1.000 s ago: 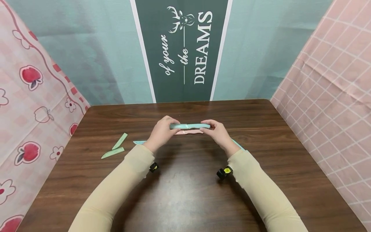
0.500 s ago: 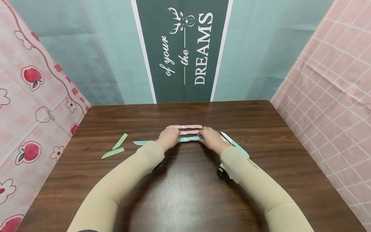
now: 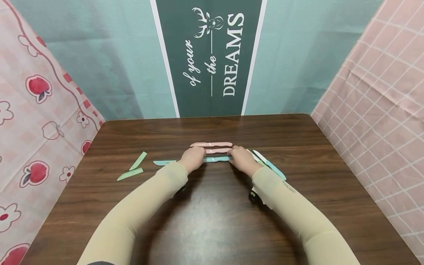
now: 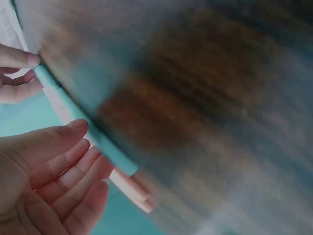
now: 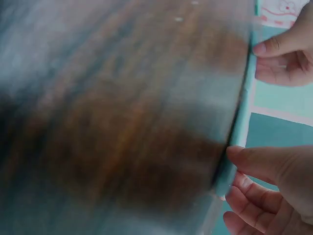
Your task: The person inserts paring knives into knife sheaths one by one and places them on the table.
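A light blue knife in its sheath (image 3: 216,159) lies crosswise on the table, in front of two pink sheathed knives, a nearer one (image 3: 219,151) and a farther one (image 3: 215,144). My left hand (image 3: 192,158) pinches the sheath end of the blue knife between thumb and fingers. At the handle end, my right hand (image 3: 243,159) grips it the same way. The left wrist view shows the blue knife (image 4: 110,152) under both hands, and the right wrist view shows its handle (image 5: 230,169) at my right thumb.
Left of the hands lie a loose blue sheath (image 3: 162,162) and two green sheaths, one upper (image 3: 138,161) and one lower (image 3: 130,174). Right of them is a bare blue-handled knife (image 3: 273,170), beside a green-handled knife (image 3: 256,157) partly hidden by my right hand.
A second ago both hands held the blue sheathed knife raised over the pink ones. It has come down to the table in front of them; over the last half second almost nothing moved.
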`<state>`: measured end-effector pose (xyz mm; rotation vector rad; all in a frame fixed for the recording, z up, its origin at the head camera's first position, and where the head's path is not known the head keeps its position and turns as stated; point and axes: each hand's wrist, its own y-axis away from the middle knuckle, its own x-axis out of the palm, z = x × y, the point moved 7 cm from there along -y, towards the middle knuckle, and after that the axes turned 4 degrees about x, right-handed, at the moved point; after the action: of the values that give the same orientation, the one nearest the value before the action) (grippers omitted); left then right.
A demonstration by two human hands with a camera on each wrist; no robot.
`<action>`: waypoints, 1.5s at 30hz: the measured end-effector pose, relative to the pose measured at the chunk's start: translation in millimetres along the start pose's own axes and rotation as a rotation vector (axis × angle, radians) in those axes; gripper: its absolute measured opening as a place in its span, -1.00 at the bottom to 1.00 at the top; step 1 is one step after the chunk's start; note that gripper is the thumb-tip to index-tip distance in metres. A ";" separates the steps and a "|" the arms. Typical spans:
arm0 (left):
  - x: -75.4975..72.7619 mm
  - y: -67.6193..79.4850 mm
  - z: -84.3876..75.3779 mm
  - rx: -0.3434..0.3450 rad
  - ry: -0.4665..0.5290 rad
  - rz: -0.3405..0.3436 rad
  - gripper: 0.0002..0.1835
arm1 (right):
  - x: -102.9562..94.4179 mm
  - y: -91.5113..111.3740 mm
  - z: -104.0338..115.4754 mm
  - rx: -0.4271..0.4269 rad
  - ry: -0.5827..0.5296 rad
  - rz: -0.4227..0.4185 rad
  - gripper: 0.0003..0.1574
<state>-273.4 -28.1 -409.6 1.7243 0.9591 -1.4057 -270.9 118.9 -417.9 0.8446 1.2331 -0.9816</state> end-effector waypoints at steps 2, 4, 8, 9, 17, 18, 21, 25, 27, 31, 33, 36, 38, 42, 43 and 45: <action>-10.2 7.5 7.1 0.024 0.028 -0.051 -0.88 | -4.9 4.0 -3.8 -0.007 -0.026 -0.008 -0.70; -24.1 17.5 21.1 0.037 0.056 -0.111 -0.89 | -11.3 9.4 -11.1 -0.005 -0.054 -0.015 -0.67; -49.2 40.4 66.1 -0.015 0.077 -0.179 -0.85 | -22.5 21.6 -38.8 0.053 -0.108 -0.017 -0.66; -51.9 46.2 77.1 -0.035 0.078 -0.174 -0.84 | -24.1 24.4 -47.2 0.078 -0.127 -0.012 -0.66; -22.3 79.5 113.0 -0.054 0.095 0.062 -0.75 | -31.5 38.0 -88.7 0.161 -0.304 0.002 -0.68; -18.5 82.0 114.0 -0.052 0.088 0.070 -0.74 | -32.3 39.2 -91.2 0.166 -0.320 0.003 -0.69; -11.3 87.8 116.0 -0.045 0.049 0.062 -0.72 | -34.5 43.3 -99.3 0.181 -0.344 0.004 -0.68; -9.0 91.9 117.3 -0.036 0.016 0.039 -0.70 | -33.1 50.3 -113.3 0.214 -0.344 0.023 -0.66; -9.5 92.4 117.8 -0.036 0.005 0.030 -0.73 | -29.4 55.0 -119.2 0.234 -0.340 0.072 -0.63; -9.7 90.9 119.7 -0.032 -0.022 0.010 -0.85 | -20.8 66.2 -127.3 0.249 -0.316 0.203 -0.60; -10.0 89.3 121.5 -0.036 -0.029 -0.004 -0.94 | -18.6 71.1 -130.4 0.254 -0.313 0.244 -0.60; -12.4 86.9 125.0 -0.065 0.013 -0.034 -0.94 | -18.0 76.2 -133.3 0.253 -0.317 0.248 -0.63; -15.4 85.4 125.9 -0.089 0.091 -0.065 -0.92 | -17.7 77.7 -134.4 0.251 -0.315 0.238 -0.64; -27.0 83.6 117.4 -0.105 0.297 -0.189 -0.90 | -16.7 78.5 -136.5 0.250 -0.283 0.213 -0.69; -29.9 83.4 113.8 -0.107 0.354 -0.224 -0.89 | -16.2 78.3 -137.6 0.253 -0.274 0.209 -0.71; -34.8 83.2 105.7 -0.114 0.464 -0.298 -0.89 | -15.3 78.5 -140.4 0.266 -0.266 0.205 -0.75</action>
<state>-254.2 -163.8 -387.0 1.9181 1.5701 -1.1128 -248.9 278.9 -423.8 0.9903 0.7838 -1.0656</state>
